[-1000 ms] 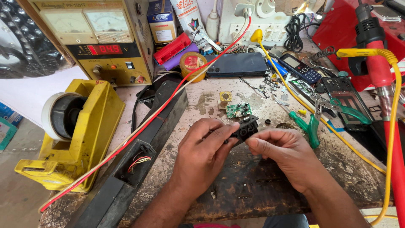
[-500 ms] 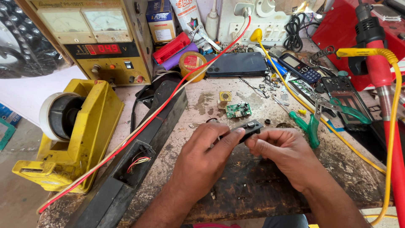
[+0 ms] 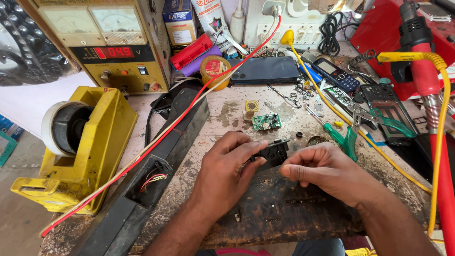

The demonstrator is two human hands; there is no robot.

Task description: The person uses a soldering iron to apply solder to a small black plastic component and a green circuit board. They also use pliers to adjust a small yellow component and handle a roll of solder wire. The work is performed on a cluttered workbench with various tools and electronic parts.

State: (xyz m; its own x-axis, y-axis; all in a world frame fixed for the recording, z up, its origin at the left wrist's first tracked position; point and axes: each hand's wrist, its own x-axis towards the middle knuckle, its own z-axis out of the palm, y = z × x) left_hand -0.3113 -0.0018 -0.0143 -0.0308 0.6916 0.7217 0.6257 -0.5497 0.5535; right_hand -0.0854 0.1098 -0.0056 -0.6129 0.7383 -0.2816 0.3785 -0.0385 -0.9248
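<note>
Two bare forearms, no sleeves, watch, bracelet or glove. Left hand (image 3: 227,170) and right hand (image 3: 327,170) both uncovered, no rings visible on the fingers. Short, untrimmed-looking nails. Dark trousers glimpsed at the lower edge.

The workbench (image 3: 284,223) is lit brightly and evenly by soft, daylight-like light from above; only short, faint shadows are cast beneath the left hand (image 3: 227,170) and the right hand (image 3: 327,173). Slight glare is seen on the dark phone (image 3: 265,70) and on the pale socket board (image 3: 284,19), which is nearly washed out. Strong wide-angle bending is shown at the edges, where the yellow tape dispenser (image 3: 90,147) and the red hot-air tool (image 3: 426,80) are stretched. Focus is held sharp throughout.
</note>
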